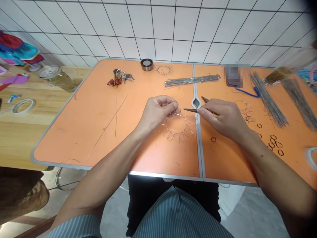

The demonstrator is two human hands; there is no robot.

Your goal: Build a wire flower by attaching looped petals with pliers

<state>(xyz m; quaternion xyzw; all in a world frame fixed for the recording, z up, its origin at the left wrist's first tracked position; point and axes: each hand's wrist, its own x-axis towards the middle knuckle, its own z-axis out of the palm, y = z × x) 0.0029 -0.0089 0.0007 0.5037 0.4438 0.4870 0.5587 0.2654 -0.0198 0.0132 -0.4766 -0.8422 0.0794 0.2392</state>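
My left hand [160,110] is closed, pinching the upper edge of a thin wire ring with looped petals [177,136]. The ring hangs just over the orange table, its loops spreading out below and to the right. In my right hand [223,115] is a pair of dark-tipped pliers [190,110] with a bit of yellow on the handle. Their tip points left toward my left fingertips, a small gap apart. What the left fingertips press on is partly hidden.
A bundle of straight wires [192,80] lies behind my hands. Keys [121,77], a tape roll [147,64] and another wire ring [163,69] are at the back. At right lie a phone [232,77], more wire bundles [269,100] and small dark rings [272,142].
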